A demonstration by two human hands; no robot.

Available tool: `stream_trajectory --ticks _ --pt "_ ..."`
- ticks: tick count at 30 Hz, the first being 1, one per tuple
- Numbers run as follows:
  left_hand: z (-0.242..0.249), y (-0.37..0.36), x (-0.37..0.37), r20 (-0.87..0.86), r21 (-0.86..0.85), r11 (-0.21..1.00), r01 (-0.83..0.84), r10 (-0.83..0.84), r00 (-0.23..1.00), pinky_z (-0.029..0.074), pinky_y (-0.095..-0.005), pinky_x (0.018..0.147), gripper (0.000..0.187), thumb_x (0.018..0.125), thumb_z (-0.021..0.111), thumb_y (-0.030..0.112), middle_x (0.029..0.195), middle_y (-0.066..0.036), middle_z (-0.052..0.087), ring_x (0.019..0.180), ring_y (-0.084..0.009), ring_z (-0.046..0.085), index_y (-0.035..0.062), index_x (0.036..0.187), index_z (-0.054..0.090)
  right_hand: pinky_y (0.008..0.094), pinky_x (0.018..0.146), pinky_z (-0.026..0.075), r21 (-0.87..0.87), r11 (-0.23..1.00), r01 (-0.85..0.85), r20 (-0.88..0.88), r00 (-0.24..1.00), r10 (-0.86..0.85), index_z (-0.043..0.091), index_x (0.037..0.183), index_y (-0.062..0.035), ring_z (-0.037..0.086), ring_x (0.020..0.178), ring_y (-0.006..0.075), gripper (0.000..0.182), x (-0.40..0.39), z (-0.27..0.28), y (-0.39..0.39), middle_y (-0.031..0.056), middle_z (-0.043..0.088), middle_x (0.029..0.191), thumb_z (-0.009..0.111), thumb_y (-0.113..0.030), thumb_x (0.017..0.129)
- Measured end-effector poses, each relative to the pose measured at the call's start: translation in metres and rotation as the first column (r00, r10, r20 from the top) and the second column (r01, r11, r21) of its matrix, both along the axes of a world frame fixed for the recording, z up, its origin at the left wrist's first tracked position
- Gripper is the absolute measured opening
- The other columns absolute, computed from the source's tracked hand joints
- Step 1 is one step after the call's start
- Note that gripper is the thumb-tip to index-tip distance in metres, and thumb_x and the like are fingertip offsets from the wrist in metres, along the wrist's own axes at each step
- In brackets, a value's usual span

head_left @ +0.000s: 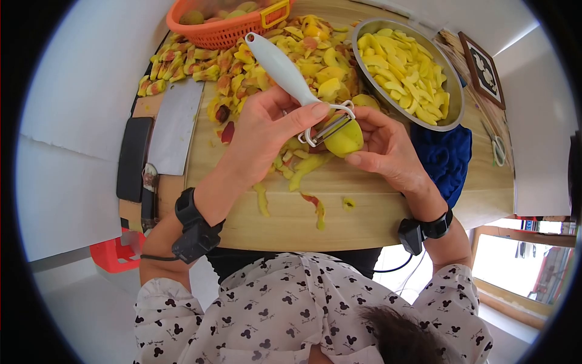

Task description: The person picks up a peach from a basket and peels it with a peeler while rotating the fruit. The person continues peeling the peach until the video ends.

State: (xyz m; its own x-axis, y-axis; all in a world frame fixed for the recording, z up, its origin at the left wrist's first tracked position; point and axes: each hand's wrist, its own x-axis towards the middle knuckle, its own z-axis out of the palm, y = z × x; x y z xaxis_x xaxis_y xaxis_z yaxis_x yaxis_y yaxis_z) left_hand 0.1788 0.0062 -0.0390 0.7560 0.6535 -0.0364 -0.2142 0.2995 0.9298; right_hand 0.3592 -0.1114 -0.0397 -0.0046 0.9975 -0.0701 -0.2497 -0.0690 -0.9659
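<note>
Closed around the lower end of its pale handle, my left hand (270, 124) grips a Y-shaped peeler (283, 68), handle pointing up and away. The peeler's metal blade lies right at the top of a round yellow-green fruit (344, 141). My right hand (391, 151) holds that fruit from the right, thumb and fingers curled about it. Under and beyond both hands spreads a heap of yellow and reddish peels (309, 54). A few loose strips, including a red-and-yellow peel strip (316, 209), lie on the wooden table (364, 221) nearer my body.
A metal bowl (456, 115) full of yellow slices stands at the back right, with a dark blue cloth (445, 161) below it. Scissors (498, 150) lie farther right. An orange basket (227, 33) of fruit stands back left. A cleaver (176, 121) and a black phone (134, 158) lie left.
</note>
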Motion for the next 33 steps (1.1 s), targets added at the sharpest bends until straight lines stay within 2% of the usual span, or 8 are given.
stream_trajectory --ticks 26,33 --pt "-0.0019 -0.0005 -0.0010 -0.021 0.084 0.996 -0.013 0.015 1.000 0.048 -0.0256 0.075 0.027 0.085 0.067 0.015 0.095 -0.010 0.066 0.085 -0.0135 0.061 -0.0026 0.104 0.059 0.0307 0.093 0.046 0.000 1.000 -0.001 -0.003 1.000 0.001 0.044 0.125 0.0034 0.056 0.106 0.0184 0.061 0.0001 -0.0041 0.0002 0.0127 0.057 0.116 0.075 -0.007 0.074" --pt "-0.0025 -0.0013 -0.0006 -0.025 0.077 0.997 -0.029 0.031 0.999 0.048 -0.0257 0.074 0.024 0.085 0.066 0.013 0.093 -0.010 0.066 0.085 -0.0136 0.061 -0.0019 0.103 0.060 0.0281 0.089 0.049 0.013 1.000 -0.008 0.010 1.000 0.008 0.044 0.125 0.0044 0.056 0.105 0.0167 0.060 -0.0002 -0.0052 0.0011 0.0126 0.056 0.115 0.074 -0.008 0.075"
